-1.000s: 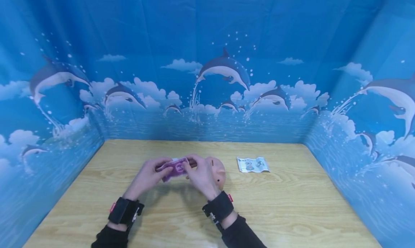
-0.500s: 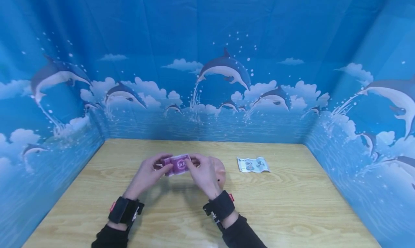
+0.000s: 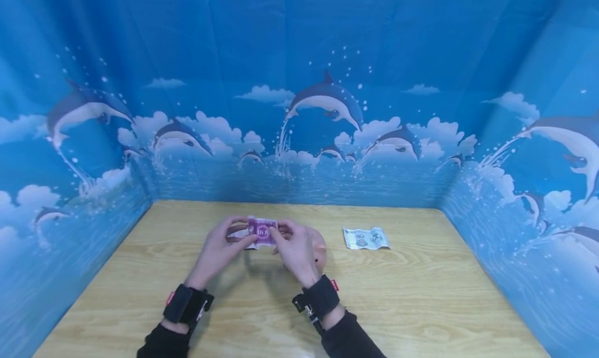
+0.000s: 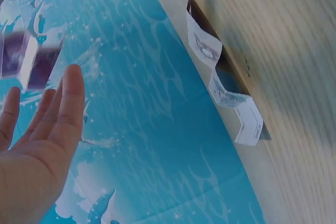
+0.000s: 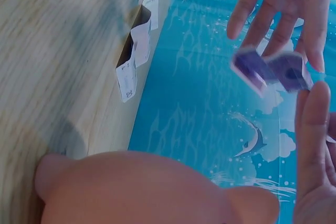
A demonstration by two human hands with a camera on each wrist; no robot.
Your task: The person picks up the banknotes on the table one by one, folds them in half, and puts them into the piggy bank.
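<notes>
Black sleeves [image 3: 164,343] clothe both forearms, stopping short of broad black bands [image 3: 320,298] strapped round the wrists. Each band carries a small red tag [image 3: 334,284], its marking illegible, on the outer side and silvery fittings [image 3: 310,313] on the inner.

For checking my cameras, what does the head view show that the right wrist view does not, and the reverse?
Only head: the flat pale-blue paper banknote marked 50, the black wrist straps and black sleeves. Only right wrist: a readable 20 on the pale zigzag-folded paper banknote. Both: the creased purple paper banknote, the left hand, the right hand, the rounded pink piggy bank, the wood-grain table and the blue dolphin-printed curtain.
</notes>
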